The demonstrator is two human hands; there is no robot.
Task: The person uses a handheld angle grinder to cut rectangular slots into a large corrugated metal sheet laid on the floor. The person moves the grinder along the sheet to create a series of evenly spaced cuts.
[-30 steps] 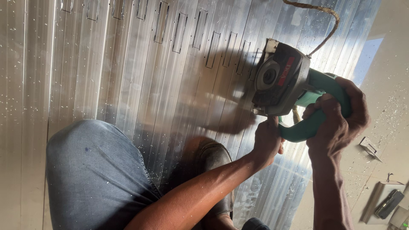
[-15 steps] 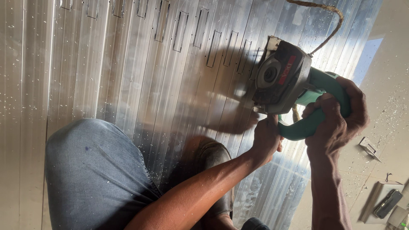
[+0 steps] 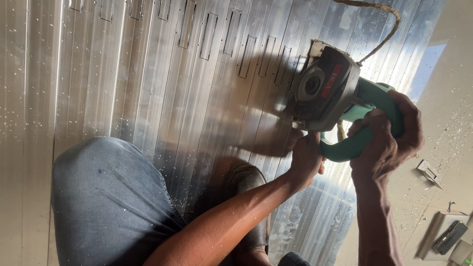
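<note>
A green-bodied power cutter (image 3: 340, 101) with a grey metal head sits on a bed of ribbed aluminium profiles (image 3: 162, 88), upper right of centre in the head view. A red rectangular label, edged in black, lies slantwise across the top of the grey head beside a round dark hub; its lettering is left unread. A frayed brown cord (image 3: 379, 24) loops from the tool's rear toward the top edge.

The right hand (image 3: 389, 143) is wrapped closed around the green looped handle, fingers curled through it, the forearm rising straight from the bottom edge. The left hand (image 3: 305, 160) is closed against the underside of the tool's front, just below the grey head, its forearm running diagonally from lower centre; exactly what its fingers clasp cannot be told.

A row of narrow rectangular slots (image 3: 231, 32) is cut across the profiles along the top, ending near the cutter. Pale shavings speckle the metal. A knee in blue denim (image 3: 103, 197) fills the lower left, and a dark shoe (image 3: 251, 187) rests on the profiles beside it. On the pale floor at right lie a small bent metal bracket (image 3: 427, 172) and a dark oblong object (image 3: 448, 237) on a flat grey piece.
</note>
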